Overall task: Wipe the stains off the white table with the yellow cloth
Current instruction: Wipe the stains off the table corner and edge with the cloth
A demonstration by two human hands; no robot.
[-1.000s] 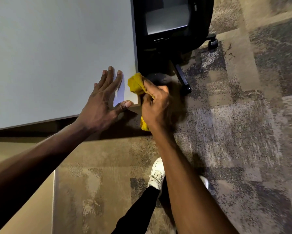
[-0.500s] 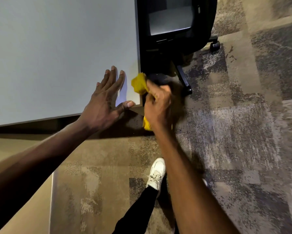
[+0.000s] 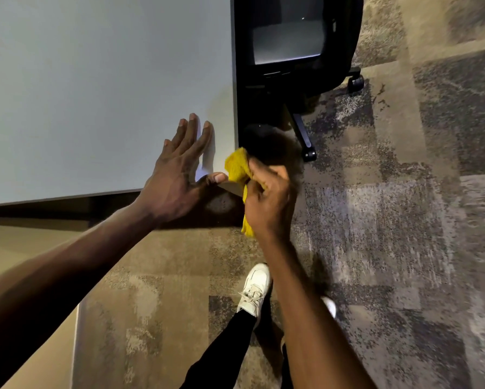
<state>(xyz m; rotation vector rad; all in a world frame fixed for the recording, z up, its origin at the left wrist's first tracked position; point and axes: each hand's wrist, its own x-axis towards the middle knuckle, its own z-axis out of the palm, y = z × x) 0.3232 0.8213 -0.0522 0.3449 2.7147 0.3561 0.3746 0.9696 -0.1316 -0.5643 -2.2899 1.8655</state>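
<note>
The white table (image 3: 95,88) fills the upper left, its near right corner close to both hands. My left hand (image 3: 179,175) lies flat on the tabletop by that corner, fingers spread, holding nothing. My right hand (image 3: 266,200) grips the bunched yellow cloth (image 3: 237,167) just off the corner. The cloth's top end presses against the table's right edge, and its tail hangs below my fist. No stain shows on the visible tabletop.
A black office chair (image 3: 294,51) on castors stands right beside the table's right edge. Patterned brown and grey carpet (image 3: 390,220) covers the floor. My white shoes (image 3: 254,290) and dark trouser leg are below the hands.
My right hand has slid the cloth a little toward me along the table's right edge, down to the corner. My left hand stays flat in the same spot.
</note>
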